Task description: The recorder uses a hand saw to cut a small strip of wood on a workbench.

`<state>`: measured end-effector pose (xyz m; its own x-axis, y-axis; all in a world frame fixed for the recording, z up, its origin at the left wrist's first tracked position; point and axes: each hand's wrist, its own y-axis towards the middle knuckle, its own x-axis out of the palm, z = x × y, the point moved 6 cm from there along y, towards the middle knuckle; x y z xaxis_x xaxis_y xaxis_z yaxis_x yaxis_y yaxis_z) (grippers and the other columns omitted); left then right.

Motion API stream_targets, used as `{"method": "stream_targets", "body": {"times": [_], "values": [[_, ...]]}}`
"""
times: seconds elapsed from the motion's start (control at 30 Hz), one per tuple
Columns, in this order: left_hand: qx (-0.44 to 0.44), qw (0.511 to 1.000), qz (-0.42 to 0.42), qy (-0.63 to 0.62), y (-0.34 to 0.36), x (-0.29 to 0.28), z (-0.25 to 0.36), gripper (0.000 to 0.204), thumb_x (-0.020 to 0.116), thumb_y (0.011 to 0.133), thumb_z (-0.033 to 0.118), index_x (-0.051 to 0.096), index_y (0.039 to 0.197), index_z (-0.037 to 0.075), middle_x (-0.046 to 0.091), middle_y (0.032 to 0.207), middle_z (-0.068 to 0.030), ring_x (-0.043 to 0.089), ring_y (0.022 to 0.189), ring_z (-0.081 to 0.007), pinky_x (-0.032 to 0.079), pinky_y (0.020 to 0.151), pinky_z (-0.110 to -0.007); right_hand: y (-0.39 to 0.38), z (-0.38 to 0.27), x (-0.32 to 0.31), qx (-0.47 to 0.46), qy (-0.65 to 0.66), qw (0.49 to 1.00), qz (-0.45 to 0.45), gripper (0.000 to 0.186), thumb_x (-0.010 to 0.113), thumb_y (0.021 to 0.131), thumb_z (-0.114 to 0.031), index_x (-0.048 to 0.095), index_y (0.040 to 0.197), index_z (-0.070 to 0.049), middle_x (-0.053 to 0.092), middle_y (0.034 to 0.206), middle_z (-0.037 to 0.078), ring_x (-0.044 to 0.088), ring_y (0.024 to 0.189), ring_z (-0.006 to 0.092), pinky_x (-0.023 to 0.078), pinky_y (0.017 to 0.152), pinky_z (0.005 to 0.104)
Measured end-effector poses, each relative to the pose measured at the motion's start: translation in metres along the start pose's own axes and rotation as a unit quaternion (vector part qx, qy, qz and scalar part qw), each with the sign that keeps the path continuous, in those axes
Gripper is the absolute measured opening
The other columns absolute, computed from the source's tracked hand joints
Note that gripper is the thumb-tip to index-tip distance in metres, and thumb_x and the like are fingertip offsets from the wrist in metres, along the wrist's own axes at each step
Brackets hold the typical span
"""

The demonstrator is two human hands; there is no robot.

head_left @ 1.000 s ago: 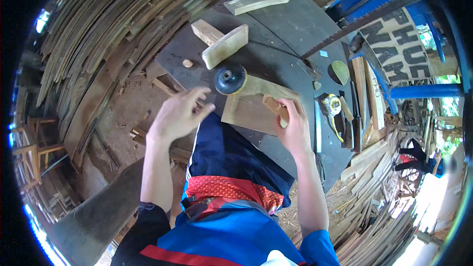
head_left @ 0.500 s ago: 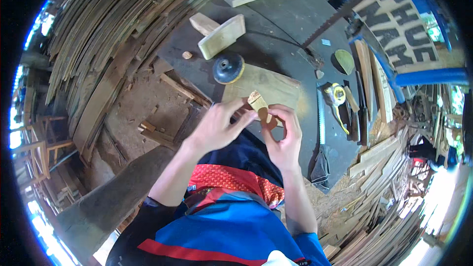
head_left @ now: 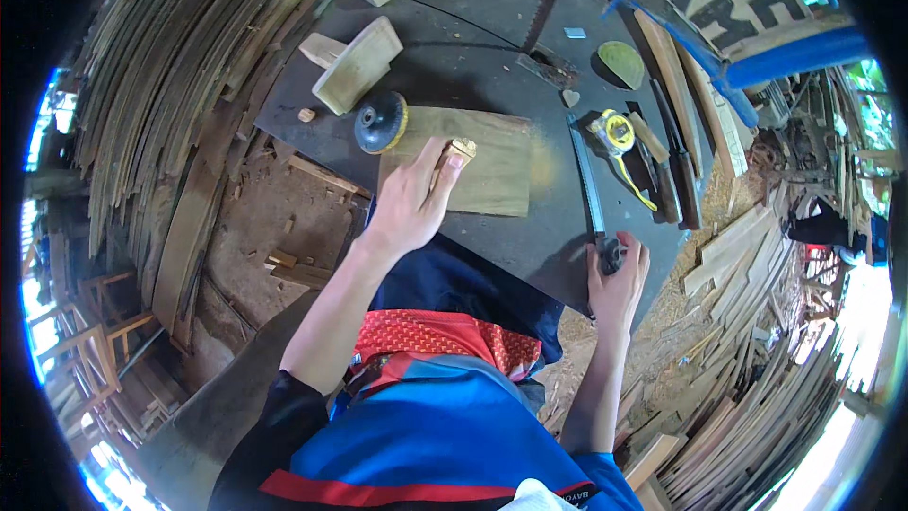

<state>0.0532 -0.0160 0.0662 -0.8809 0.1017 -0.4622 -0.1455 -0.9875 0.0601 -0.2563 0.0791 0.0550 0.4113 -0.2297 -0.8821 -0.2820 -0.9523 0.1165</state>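
My left hand (head_left: 411,208) is closed on a small wooden block (head_left: 462,149), held above a flat square board (head_left: 497,180) on the dark worktable (head_left: 539,246). My right hand (head_left: 619,289) is at the table's right part, its fingers wrapped round the dark handle (head_left: 613,251) of a long thin toothed saw or rasp (head_left: 584,170), which lies on the table. A dark round disc with a yellow rim (head_left: 376,123) sits at the board's left corner. A yellow tape measure (head_left: 617,137) lies beside the long tool.
Angled wood pieces (head_left: 355,66) lie on the table's far left, with dark-handled tools (head_left: 681,180) at its right. An upright saw blade (head_left: 544,9) and blue metal frame (head_left: 790,61) stand at the back right. Stacked boards (head_left: 161,85) flank the table.
My left hand has lifted the block away from my right hand, which has let it go and moved right onto the long tool's handle. The table appears shifted left in the view.
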Motion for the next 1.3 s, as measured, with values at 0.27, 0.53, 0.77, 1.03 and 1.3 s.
{"method": "stream_targets", "body": {"times": [0.27, 0.53, 0.77, 1.03, 1.3], "values": [[0.074, 0.995, -0.004, 0.069, 0.016, 0.018, -0.001, 0.023, 0.051, 0.105, 0.029, 0.058, 0.11, 0.007, 0.071, 0.088, -0.0141, 0.069, 0.081, -0.0382, 0.052, 0.069, -0.047, 0.003, 0.019, 0.003, 0.002, -0.041, 0.997, -0.064, 0.028, 0.066, 0.092, -0.015, 0.06, 0.113, 0.002, 0.063, 0.105, 0.025, 0.063, 0.097, 0.0449, 0.05, 0.083, 0.0483], [-0.024, 0.998, -0.06, 0.011, 0.018, 0.021, -0.011, 0.021, 0.05, 0.106, 0.026, 0.056, 0.111, 0.006, 0.071, 0.089, -0.0148, 0.071, 0.086, -0.0343, 0.052, 0.075, -0.04, 0.002, 0.014, -0.004, 0.081, 0.088, 0.983, -0.138, 0.022, 0.053, 0.098, -0.015, 0.054, 0.11, 0.003, 0.062, 0.084, 0.027, 0.061, 0.085, 0.0501, 0.049, 0.075, 0.0516], [0.029, 0.989, -0.096, 0.108, 0.044, 0.048, -0.009, 0.029, 0.056, 0.103, 0.034, 0.057, 0.115, 0.008, 0.072, 0.098, -0.017, 0.07, 0.094, -0.0401, 0.054, 0.077, -0.047, -0.029, -0.009, 0.025, 0.305, 0.493, 0.777, -0.247, 0.018, 0.048, 0.102, -0.023, 0.049, 0.089, -0.01, 0.041, 0.067, -0.004, 0.035, 0.051, 0.0044, 0.025, 0.043, 0.0227], [0.116, 0.988, -0.075, 0.072, 0.064, 0.046, 0.016, 0.027, 0.071, 0.093, 0.032, 0.065, 0.106, 0.009, 0.071, 0.097, -0.009, 0.072, 0.085, -0.0286, 0.056, 0.072, -0.037, -0.047, -0.036, 0.049, 0.311, 0.626, 0.639, -0.321, 0.023, 0.047, 0.099, -0.034, 0.049, 0.095, -0.011, 0.037, 0.066, -0.004, 0.031, 0.048, 0.0052, 0.023, 0.04, 0.0234], [0.014, 0.986, -0.134, -0.102, 0.048, 0.054, 0.02, 0.036, 0.071, 0.095, 0.034, 0.066, 0.111, 0.002, 0.072, 0.1, -0.009, 0.066, 0.078, -0.017, 0.053, 0.073, -0.032, -0.044, -0.043, 0.044, 0.287, 0.618, 0.658, -0.321, 0.024, 0.047, 0.1, -0.033, 0.048, 0.094, -0.01, 0.037, 0.066, -0.004, 0.031, 0.048, 0.0052, 0.022, 0.041, 0.0233]]}}
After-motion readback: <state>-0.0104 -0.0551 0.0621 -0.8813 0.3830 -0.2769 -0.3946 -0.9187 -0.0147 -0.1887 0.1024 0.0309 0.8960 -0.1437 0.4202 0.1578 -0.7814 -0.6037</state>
